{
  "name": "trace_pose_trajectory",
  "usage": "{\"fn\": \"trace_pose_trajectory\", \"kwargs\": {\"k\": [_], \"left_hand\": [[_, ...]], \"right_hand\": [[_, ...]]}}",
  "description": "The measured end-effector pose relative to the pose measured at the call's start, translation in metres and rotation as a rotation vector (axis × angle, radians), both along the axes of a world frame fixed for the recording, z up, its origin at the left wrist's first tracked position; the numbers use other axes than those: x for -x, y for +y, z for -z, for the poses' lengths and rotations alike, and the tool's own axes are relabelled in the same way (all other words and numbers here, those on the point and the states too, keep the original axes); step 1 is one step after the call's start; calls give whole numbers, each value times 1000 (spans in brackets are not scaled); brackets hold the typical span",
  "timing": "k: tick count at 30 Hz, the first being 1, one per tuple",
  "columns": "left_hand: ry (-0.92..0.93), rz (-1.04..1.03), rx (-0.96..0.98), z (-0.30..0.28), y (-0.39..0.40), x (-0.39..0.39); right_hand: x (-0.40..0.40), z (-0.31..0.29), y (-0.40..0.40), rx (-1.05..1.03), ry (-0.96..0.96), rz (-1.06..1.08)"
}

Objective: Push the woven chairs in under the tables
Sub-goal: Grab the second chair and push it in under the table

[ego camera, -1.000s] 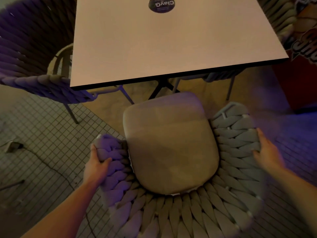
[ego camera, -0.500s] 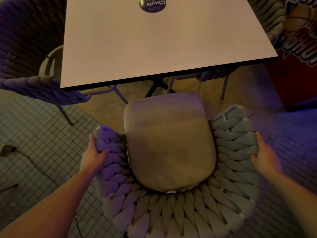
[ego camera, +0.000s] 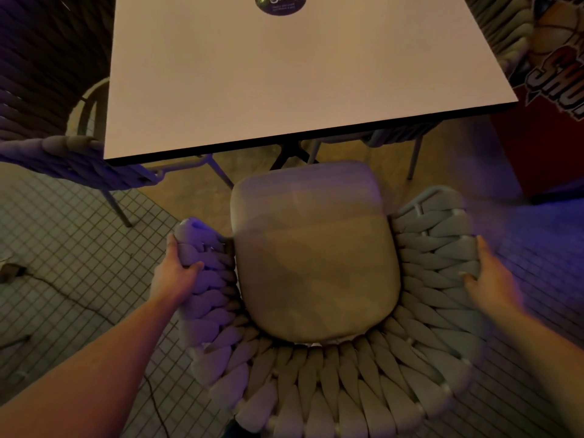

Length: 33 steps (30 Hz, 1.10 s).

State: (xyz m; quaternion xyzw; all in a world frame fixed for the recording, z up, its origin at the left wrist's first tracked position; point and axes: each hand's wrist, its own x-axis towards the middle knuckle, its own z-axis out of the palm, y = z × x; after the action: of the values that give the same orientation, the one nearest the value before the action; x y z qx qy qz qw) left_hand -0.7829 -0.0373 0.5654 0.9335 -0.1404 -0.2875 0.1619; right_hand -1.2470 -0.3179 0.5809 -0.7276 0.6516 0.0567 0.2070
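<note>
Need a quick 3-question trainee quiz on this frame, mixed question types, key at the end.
1. True or false: the front of the seat cushion is already under the table edge.
2. Multiple choice: where is the left hand? A) on the tabletop B) gripping the chair's left woven arm C) on the cushion
3. Short answer: what is stuck on the tabletop at its far edge?

Key:
1. False; the cushion lies short of the table edge, with floor visible between them.
2. B; its fingers wrap the woven chair arm, while the right hand rests on the other arm.
3. A round dark sticker.
</note>
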Motion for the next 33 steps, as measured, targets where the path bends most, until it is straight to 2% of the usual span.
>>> {"fn": "trace_pose_trajectory", "kwargs": {"k": [23,26,29,33], "left_hand": [[1,14,16,1,3,-1],[2,13,32,-3,2,1],[-53,86,40,-15,-4,4],[-139,183,117,-38,-10,7]], "right_hand": [[-15,-3,9,-23,53,99],[-28,-7,15,128,85,41],[-62,-12,25,184,-26,-47],[-127,-20,41,27,-157,-135]]}}
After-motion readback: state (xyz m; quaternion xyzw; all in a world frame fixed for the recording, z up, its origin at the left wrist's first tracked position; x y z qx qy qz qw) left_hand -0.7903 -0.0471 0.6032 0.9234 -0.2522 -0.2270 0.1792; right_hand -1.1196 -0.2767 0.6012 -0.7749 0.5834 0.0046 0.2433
